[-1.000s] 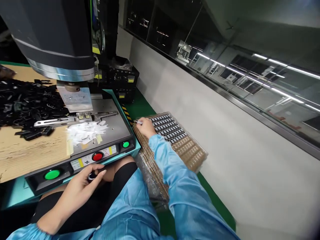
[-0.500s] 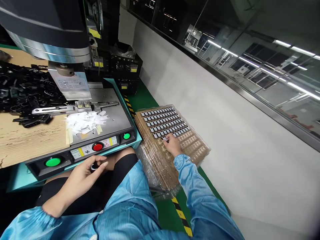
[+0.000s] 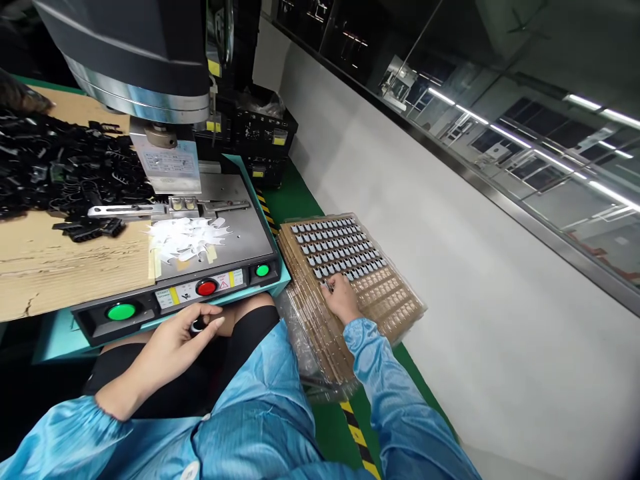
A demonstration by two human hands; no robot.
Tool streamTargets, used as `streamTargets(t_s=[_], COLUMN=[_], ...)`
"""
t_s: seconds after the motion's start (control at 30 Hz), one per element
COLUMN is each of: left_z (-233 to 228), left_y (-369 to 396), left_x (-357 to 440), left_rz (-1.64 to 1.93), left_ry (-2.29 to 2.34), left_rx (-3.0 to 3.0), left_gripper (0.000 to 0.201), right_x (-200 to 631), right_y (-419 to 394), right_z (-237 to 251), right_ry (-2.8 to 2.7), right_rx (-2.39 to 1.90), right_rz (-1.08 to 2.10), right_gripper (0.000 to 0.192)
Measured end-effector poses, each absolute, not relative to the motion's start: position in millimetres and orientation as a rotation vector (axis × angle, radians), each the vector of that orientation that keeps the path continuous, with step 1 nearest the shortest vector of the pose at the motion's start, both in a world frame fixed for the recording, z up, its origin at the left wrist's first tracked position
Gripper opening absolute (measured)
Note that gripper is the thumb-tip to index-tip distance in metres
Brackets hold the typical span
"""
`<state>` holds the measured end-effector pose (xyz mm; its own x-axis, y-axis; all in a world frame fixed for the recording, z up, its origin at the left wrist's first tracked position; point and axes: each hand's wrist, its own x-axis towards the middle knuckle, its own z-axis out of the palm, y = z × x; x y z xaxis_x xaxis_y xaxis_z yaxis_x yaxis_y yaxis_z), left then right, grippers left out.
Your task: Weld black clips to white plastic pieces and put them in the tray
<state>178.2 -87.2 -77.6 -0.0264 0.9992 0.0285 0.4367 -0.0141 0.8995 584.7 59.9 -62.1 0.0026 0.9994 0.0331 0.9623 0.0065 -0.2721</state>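
Observation:
My right hand point(image 3: 343, 300) is over the top plastic tray point(image 3: 403, 305) of a stack, at the near end of its filled rows. Thumb and fingertips pinch a small black-and-grey part point(image 3: 327, 286), mostly hidden by the fingers. Grey-faced parts point(image 3: 337, 247) sit in several rows in the tray's far half. Above my lap, my left hand point(image 3: 173, 345) is curled, thumb and fingers closed around a small dark part with a pale edge point(image 3: 197, 327). What else that hand may hold is hidden.
On my left stands a press machine point(image 3: 135, 53) with green buttons point(image 3: 121, 311) and a red button point(image 3: 207, 287). White pieces point(image 3: 183, 239) lie on its plate. Black parts point(image 3: 65, 167) are heaped on cardboard point(image 3: 75, 267). A wall point(image 3: 400, 213) rises beyond the trays.
My right hand has moved slightly left and nearer over the tray, still pinching. My left hand stays curled above my lap. The whole view has shifted a little.

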Motion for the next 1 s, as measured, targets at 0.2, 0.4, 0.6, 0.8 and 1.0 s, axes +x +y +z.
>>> streamTargets(t_s=[0.2, 0.4, 0.6, 0.8, 1.0], left_z=[-79, -83, -84, -82, -80], left_y=[-89, -90, -90, -90, -90], left_x=[179, 179, 182, 183, 183], left_rz=[0.981, 1.007, 1.03, 1.017, 1.015], left_ry=[1.528, 1.507, 1.502, 1.502, 1.493], left_rx=[1.499, 1.508, 1.499, 1.525, 1.492], left_gripper=[0.044, 0.042, 0.043, 0.043, 0.045], right_x=[598, 598, 593, 593, 594], right_y=[69, 76, 74, 78, 85], right_z=[-65, -68, -67, -78, -82], right_ry=[-1.984, -1.985, -1.975, -1.968, -1.953], right_rx=[-2.001, -1.847, -1.929, -1.9, -1.906], right_rz=[0.208, 0.243, 0.121, 0.236, 0.222], right_gripper=[0.032, 0.04, 0.036, 0.038, 0.023])
